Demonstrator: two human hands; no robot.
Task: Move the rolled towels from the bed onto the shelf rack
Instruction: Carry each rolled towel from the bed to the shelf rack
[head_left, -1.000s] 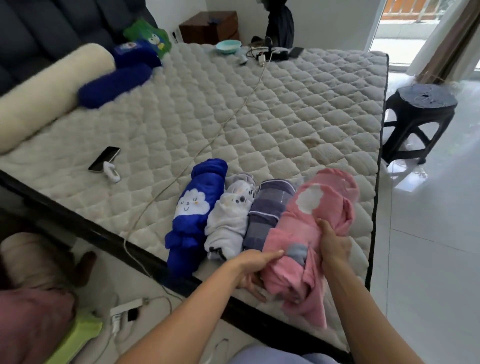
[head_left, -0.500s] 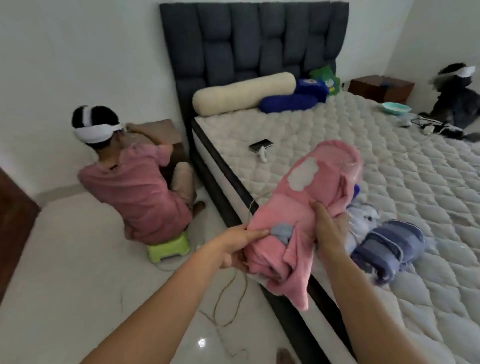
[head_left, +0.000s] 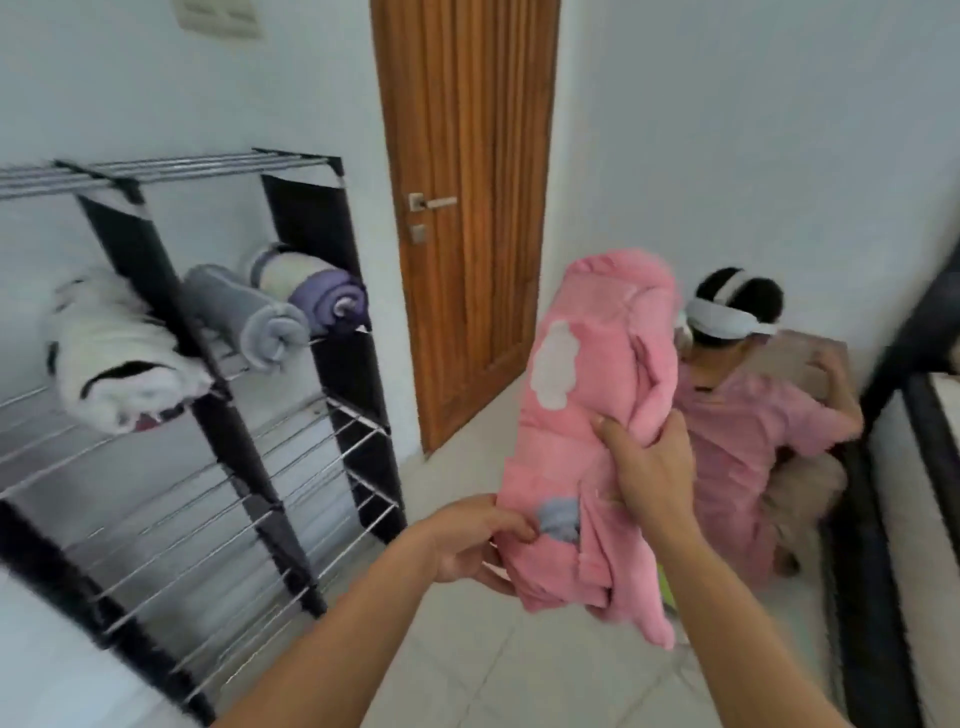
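Note:
I hold a pink rolled towel (head_left: 587, 415) with a white cloud patch in mid-air, to the right of the shelf rack (head_left: 291, 499). My left hand (head_left: 467, 535) grips its lower end from the left. My right hand (head_left: 649, 467) clasps its middle from the right. The rack is black-framed with wire shelves and stands against the left wall. On its upper shelf lie a white and black rolled towel (head_left: 114, 369), a grey rolled towel (head_left: 249, 317) and a purple and white rolled towel (head_left: 311, 291). Only an edge of the bed (head_left: 904, 467) shows at the far right.
A closed wooden door (head_left: 467, 208) stands behind the rack's right end. A person in a pink shirt (head_left: 753, 415) crouches on the floor between the door and the bed. White floor tiles (head_left: 519, 675) lie below my arms. The rack's lower shelves carry nothing.
I have turned left from the bed to the rack, carrying the pink towel in both hands. The other rolled towels on the bed have left the view.

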